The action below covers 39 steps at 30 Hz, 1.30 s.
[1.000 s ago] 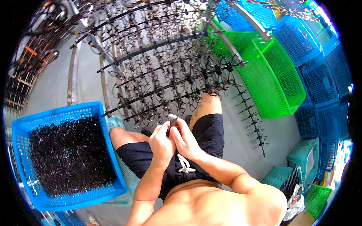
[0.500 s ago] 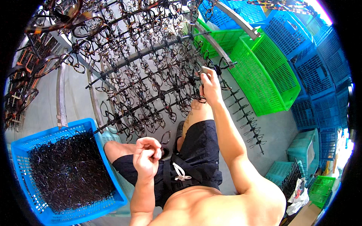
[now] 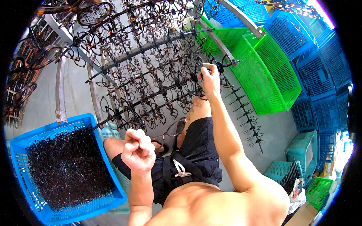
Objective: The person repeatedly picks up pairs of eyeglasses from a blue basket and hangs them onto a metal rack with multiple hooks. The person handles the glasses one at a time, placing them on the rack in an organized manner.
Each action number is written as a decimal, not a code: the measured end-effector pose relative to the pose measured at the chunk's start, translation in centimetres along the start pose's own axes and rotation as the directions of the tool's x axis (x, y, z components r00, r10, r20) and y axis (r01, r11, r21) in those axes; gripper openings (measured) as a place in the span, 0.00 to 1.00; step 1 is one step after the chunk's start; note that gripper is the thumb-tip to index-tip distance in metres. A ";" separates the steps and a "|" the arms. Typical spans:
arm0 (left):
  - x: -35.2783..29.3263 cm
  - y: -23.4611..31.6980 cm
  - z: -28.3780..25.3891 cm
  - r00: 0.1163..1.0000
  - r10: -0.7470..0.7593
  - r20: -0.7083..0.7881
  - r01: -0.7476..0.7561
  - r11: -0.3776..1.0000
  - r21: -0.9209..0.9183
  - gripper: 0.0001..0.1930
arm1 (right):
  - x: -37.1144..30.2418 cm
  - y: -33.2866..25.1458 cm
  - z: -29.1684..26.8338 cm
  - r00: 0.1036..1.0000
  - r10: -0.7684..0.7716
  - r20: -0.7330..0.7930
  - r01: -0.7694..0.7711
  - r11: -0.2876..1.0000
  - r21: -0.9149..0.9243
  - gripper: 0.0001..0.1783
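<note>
Grey concrete flooring is showing behind a metal rack (image 3: 151,71) of thin rods, each rod carrying short pegs loaded with eyeglass frames (image 3: 162,94) in dark and mottled tones. Stacked lattice-walled plastic crates are standing at the right: green crates (image 3: 271,71) nearest the rack, blue crates (image 3: 320,67) beyond them.

I am reaching with the right hand (image 3: 209,77) to the far right end of the rack. Its fingers are pinching closed on a small pale-and-dark part at a peg, touching the rod; I cannot tell exactly what the part is. The bare pegs (image 3: 245,113) running down to the right are holding nothing.

The left hand (image 3: 138,147) is hovering near my lap, curled into a loose fist; whether it is holding anything inside is hidden. A loose frame (image 3: 171,132) is lying on my dark shorts just beside it.

At the near left, a blue basket (image 3: 22,150) is sitting full of tangled thin black wire-like pieces (image 3: 68,165), glossy and springy-looking.

Step in hand, as I judge it: seating a piece on the rack at the right hand. The next move is calling for a clean release without snagging neighbouring frames, which are hanging closely and would tangle easily.
</note>
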<state>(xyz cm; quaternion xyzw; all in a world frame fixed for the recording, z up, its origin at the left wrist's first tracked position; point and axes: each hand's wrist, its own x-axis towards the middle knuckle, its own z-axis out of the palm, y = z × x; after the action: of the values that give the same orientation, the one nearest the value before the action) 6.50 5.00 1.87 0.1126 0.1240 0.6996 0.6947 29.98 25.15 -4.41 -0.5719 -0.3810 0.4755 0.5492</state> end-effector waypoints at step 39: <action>-1.0 17.3 -13.7 0.512 0.853 -0.100 0.255 -0.039 0.966 0.13 | 2.9 -4.0 -4.5 0.993 0.039 -0.113 -0.060 0.980 -0.188 0.09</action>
<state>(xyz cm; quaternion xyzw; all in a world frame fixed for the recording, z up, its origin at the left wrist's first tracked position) -14.37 3.73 -5.31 0.2705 0.7941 0.5397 0.0710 35.44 27.19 -1.10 -0.6563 -0.3801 0.4183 0.4998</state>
